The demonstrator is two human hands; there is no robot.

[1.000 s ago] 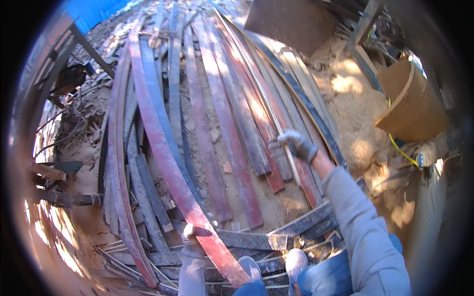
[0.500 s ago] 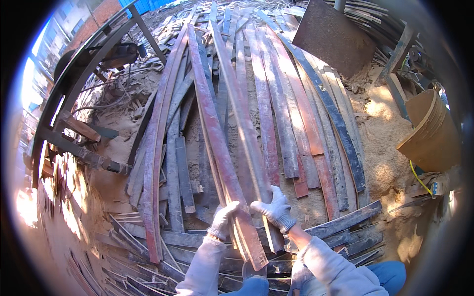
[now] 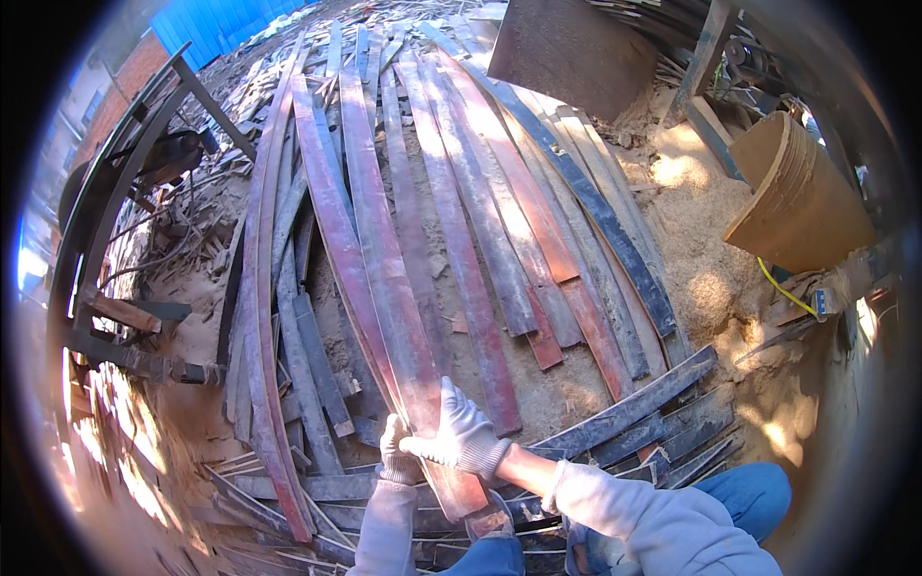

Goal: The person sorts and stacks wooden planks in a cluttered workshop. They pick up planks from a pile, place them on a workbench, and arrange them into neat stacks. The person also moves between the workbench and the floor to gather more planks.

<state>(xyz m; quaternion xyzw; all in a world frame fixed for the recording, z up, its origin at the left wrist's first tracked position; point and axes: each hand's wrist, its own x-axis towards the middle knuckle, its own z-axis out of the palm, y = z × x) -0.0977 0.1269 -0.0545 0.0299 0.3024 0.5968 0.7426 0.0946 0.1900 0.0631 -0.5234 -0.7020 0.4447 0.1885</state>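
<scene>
My gloved left hand (image 3: pixel 400 451) is closed around the left edges of two overlapping red planks (image 3: pixel 394 307), near their lower ends. My right hand (image 3: pixel 459 435) lies across the upper one, thumb toward my left; whether its fingers grip underneath, I cannot tell. The planks run away from me among other boards (image 3: pixel 475 322), their near end just by my shoe (image 3: pixel 492 519)

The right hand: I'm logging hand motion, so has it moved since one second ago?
Yes. Judged against the curved brown sheet at the right, the right hand has moved left and lower in the view, farther from that sheet.
</scene>
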